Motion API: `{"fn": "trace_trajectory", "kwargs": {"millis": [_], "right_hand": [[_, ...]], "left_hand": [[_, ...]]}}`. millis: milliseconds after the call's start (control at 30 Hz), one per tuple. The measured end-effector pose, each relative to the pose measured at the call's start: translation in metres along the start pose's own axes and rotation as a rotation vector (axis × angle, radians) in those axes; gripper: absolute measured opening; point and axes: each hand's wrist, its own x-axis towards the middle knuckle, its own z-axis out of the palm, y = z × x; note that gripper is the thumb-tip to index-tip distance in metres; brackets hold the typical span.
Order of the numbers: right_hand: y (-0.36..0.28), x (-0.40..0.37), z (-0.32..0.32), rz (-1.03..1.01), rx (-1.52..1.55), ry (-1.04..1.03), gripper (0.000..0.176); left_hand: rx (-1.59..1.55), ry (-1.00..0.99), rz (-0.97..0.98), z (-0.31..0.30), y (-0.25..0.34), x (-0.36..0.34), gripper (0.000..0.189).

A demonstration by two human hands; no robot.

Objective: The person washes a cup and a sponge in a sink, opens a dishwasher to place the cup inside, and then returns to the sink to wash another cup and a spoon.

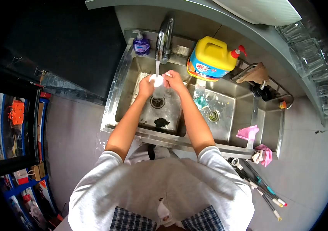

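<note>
Under the running tap [160,42], a small white cup [156,80] catches the stream, and water falls below it. Its brightness hides the exact shape. My left hand [146,87] is closed on the cup's left side. On the opposite side, the fingers of my right hand [174,81] are closed at its edge. Both hands are above the left sink basin [133,109], whose round drain [157,102] lies just below. A dark wet patch [161,122] is near the basin's front.
Behind the basins stand a purple soap bottle [141,45] and a big yellow detergent jug [211,57] with a red pump. The right basin [225,104] has foam and a greenish scrap. Pink cloths [248,133] hang on its dividing edge. A shelf [225,17] with glasses overhangs.
</note>
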Motion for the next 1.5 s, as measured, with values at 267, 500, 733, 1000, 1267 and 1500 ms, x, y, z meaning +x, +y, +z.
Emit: {"fn": "trace_trajectory", "kwargs": {"millis": [267, 500, 733, 1000, 1267, 1500], "right_hand": [[-0.006, -0.006, -0.022, 0.267, -0.31, -0.344, 0.028], [0.009, -0.011, -0.023, 0.354, -0.07, -0.287, 0.034], [0.019, -0.014, -0.017, 0.394, 0.173, -0.194, 0.035], [0.021, -0.026, -0.002, 0.295, 0.098, -0.138, 0.029], [0.024, -0.043, 0.007, 0.178, -1.209, 0.165, 0.033], [0.04, -0.018, -0.042, 0.247, -0.131, 0.105, 0.028]], "left_hand": [[0.255, -0.063, 0.278, -0.003, 0.009, -0.012, 0.037], [0.31, -0.108, 0.51, -0.005, 0.008, -0.005, 0.038], [-0.158, -0.248, -0.16, -0.018, 0.014, 0.001, 0.044], [0.195, -0.192, -0.035, -0.061, -0.007, -0.023, 0.046], [0.421, -0.068, 0.111, -0.126, -0.011, -0.079, 0.041], [0.421, 0.062, 0.115, -0.154, -0.029, -0.113, 0.039]]}}
